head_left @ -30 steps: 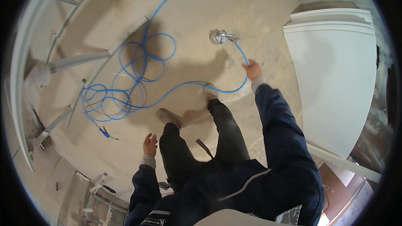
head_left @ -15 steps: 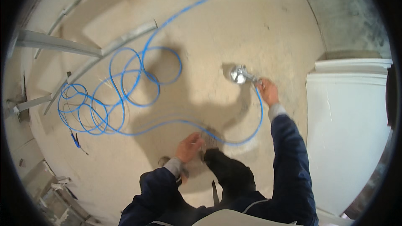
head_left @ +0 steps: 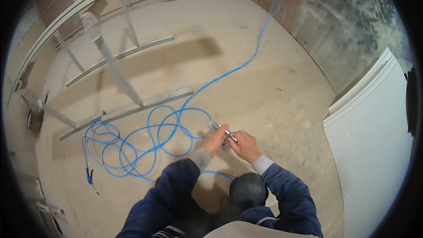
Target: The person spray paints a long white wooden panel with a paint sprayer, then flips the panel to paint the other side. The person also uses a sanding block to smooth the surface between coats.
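Right, two hands in play: left hand (head_left: 213, 142) and right hand (head_left: 245, 146) curl around one silvery metal tool (head_left: 232, 138), just off centre toward five o'clock! One blue-bodied nozzle (head_left: 89, 176) lies at eight, beside tangled blue hose (head_left: 179, 124). Jacket (head_left: 293, 194) print, between six and seven, is unreadable.
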A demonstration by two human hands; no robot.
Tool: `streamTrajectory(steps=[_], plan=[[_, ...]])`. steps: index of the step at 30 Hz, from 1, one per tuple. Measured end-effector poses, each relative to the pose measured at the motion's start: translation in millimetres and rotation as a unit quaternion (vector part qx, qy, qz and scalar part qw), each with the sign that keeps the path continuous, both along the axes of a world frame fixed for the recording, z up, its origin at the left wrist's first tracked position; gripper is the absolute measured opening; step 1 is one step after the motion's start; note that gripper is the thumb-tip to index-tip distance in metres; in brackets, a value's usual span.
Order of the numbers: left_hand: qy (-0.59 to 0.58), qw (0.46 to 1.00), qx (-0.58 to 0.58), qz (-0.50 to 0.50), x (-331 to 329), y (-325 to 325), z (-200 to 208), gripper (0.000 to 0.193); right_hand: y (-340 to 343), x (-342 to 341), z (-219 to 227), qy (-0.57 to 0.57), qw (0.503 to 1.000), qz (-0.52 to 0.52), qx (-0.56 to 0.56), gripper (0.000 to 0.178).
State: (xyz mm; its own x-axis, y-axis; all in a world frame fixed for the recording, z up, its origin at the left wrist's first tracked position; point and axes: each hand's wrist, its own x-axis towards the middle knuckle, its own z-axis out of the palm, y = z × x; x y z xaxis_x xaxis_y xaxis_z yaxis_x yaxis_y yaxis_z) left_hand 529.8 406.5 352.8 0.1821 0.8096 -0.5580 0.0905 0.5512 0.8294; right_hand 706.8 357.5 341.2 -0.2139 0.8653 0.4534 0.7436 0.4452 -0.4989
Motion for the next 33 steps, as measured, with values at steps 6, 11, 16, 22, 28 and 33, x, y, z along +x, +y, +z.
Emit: streamTrajectory(steps=[6, 11, 16, 22, 28, 33], plan=[[0.119, 0.979, 0.160, -0.048, -96, -8, 57, 0.058, 2, -86, 36, 0.146, 0.987, 0.073, 0.002, 0.034], [0.250, 0.899, 0.296, -0.203, -143, -11, 121, 0.058, 9, -135, 53, 0.126, 0.982, 0.133, -0.049, 0.042], [0.370, 0.860, 0.243, -0.253, -132, 8, 181, 0.051, 18, -154, 69, 0.206, 0.976, 0.068, 0.012, 0.034], [0.047, 0.862, 0.464, 0.197, -126, -28, 83, 0.024, 55, -130, 130, 0.337, 0.941, 0.003, -0.024, 0.025], [-0.044, 0.895, 0.442, -0.047, -8, -79, -16, 0.077, 85, -97, 199, 0.462, 0.883, -0.019, 0.081, 0.021], [-0.277, 0.884, 0.162, -0.341, 47, -52, -1, 0.037, 128, -82, 270, 0.530, 0.823, 0.031, 0.200, 0.020]])
